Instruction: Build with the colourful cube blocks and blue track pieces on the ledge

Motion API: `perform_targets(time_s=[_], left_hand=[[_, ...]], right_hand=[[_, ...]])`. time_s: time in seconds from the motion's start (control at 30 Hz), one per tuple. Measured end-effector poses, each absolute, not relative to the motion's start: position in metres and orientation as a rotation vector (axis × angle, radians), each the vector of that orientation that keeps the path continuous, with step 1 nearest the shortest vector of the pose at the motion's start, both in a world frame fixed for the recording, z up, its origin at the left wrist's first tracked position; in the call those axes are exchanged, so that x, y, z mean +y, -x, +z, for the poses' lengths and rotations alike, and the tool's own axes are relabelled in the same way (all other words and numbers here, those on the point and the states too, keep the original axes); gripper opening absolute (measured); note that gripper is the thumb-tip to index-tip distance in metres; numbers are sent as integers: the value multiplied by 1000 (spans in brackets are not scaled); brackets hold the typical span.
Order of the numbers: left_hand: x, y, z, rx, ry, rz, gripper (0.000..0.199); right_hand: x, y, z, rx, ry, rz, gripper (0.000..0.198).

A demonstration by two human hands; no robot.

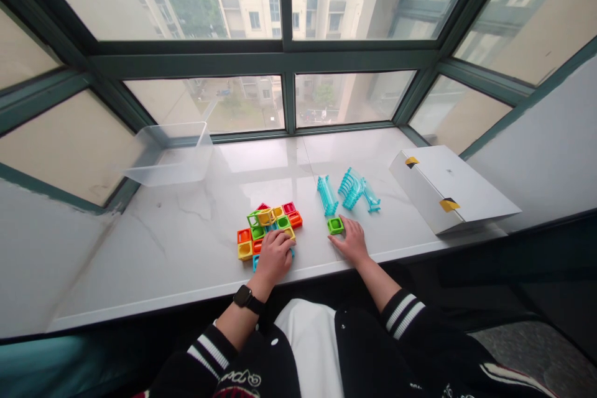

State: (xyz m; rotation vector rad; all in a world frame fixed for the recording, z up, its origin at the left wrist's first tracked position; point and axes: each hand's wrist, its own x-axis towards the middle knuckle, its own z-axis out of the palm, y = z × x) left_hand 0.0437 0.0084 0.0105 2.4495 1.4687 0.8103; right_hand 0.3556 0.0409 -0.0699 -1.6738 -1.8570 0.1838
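My left hand (276, 255) rests over the near right part of a group of coloured toy blocks (245, 251), red, orange, yellow, green and blue. Its fingers bend down over the blocks, and whether they grip one is hidden. To the right, my right hand (351, 241) has thumb and fingers around a single green block (334, 226) on the white sill. Just behind that block lie clear turquoise track pieces (328, 196), some straight and one curved.
A clear plastic bin (181, 165) stands at the back left of the marble-look sill (186, 230). On the right is a white box (454, 189) with yellow-and-black tabs. Green-framed windows (261, 62) enclose the back and sides. The sill's front edge runs close before my body.
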Motion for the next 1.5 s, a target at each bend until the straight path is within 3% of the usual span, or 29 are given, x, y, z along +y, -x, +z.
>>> perform_targets(time_s=[0.93, 1.23, 1.5], left_hand=[[8, -44, 12, 1477, -2443, 806, 33], [8, -44, 10, 1471, -2428, 809, 33], [8, -43, 12, 1458, -2404, 822, 38]], right_hand=[[42, -348, -63, -1840, 1681, 205, 62], [38, -348, -55, -1758, 1624, 247, 76], [23, -348, -34, -1590, 1516, 227, 56]])
